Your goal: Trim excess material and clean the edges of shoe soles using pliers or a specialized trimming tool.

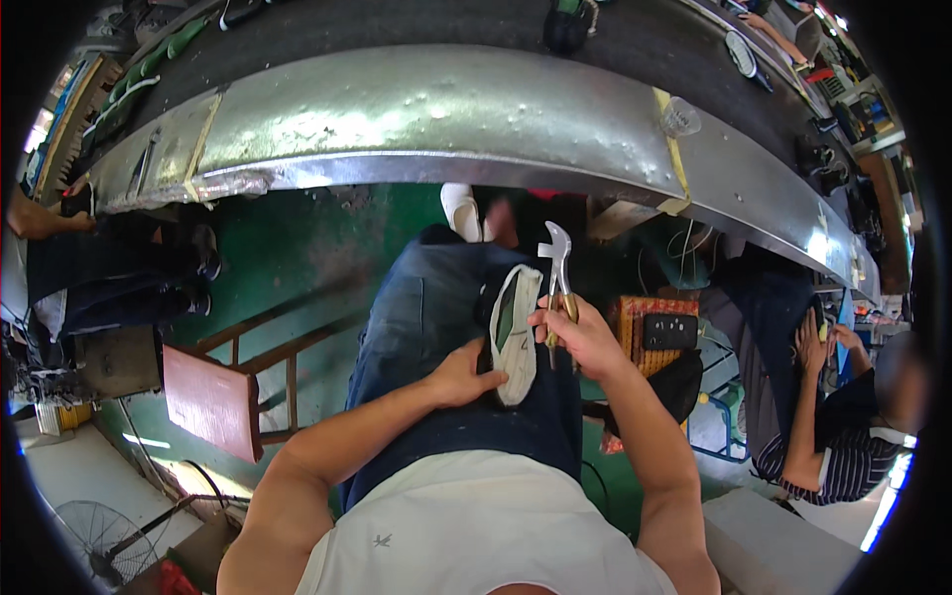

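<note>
A white shoe upper [515, 375] with a green shoe last [508, 315] showing in its opening rests over my lap. My left hand [464, 377] is closed on its lower left side, the thumb pressed against the white edge. In my right hand [585, 339] is a pair of metal lasting pincers [558, 253], head pointing up and away, the handles passing between my fingers. The pincers stand just right of the shoe's upper end; whether they touch it I cannot tell.
A dented metal-edged bench [426, 109] with a dark conveyor belt [397, 35] runs across the front. A clear cup [680, 117] stands on its edge. Left is a wooden stool [210, 397]; right, an orange woven seat [635, 332] bears a black case. A co-worker [843, 426] sits far right, another person far left.
</note>
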Available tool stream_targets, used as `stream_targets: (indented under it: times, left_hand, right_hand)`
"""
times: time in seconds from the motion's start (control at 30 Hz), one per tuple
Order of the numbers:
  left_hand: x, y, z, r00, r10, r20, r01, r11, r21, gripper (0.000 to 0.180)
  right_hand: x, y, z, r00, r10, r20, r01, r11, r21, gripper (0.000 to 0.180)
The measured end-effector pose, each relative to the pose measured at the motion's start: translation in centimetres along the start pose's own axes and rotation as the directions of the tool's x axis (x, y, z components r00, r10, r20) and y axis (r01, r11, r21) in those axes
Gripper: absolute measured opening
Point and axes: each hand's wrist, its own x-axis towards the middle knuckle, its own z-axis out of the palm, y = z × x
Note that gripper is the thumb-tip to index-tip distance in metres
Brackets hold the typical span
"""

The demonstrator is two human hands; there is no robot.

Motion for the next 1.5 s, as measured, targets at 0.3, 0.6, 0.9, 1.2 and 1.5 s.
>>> stream_targets:
  times: [0.3, 0.6, 0.9, 1.2, 1.5]
  left_hand:
    - [0.7, -0.4, 1.5, 0.982, -0.093, -0.167, 0.101, 0.994, 0.042, 0.111]
    - [-0.9, 2.5, 1.3, 0.98, -0.187, -0.073, 0.199, 0.948, 0.247, 0.112]
    - [-0.7, 1.8, 1.4, 0.993, -0.105, -0.048, 0.115, 0.926, 0.359, 0.115]
    - [-0.2, 2.0, 1.7, 0.996, -0.086, -0.003, 0.081, 0.918, 0.389, 0.117]
    - [0.2, -1.7, 0.4, 0.997, 0.046, 0.054, -0.055, 0.982, 0.182, 0.109]
  right_hand:
    - [-6.4, -0.6, -0.3, 0.959, 0.282, 0.028, -0.148, 0.581, -0.8, 0.04]
    - [-7.6, -0.1, 0.1, 0.954, -0.074, 0.29, 0.299, 0.175, -0.938, 0.052]
    - [-7.4, -1.0, 0.1, 0.939, 0.17, 0.3, 0.215, 0.394, -0.894, 0.052]
    - [-3.9, -5.6, 2.3, 0.87, 0.491, 0.05, -0.03, 0.152, -0.988, 0.042]
    - [1.7, -9.1, 4.1, 0.741, 0.67, 0.042, 0.118, -0.068, -0.991, 0.03]
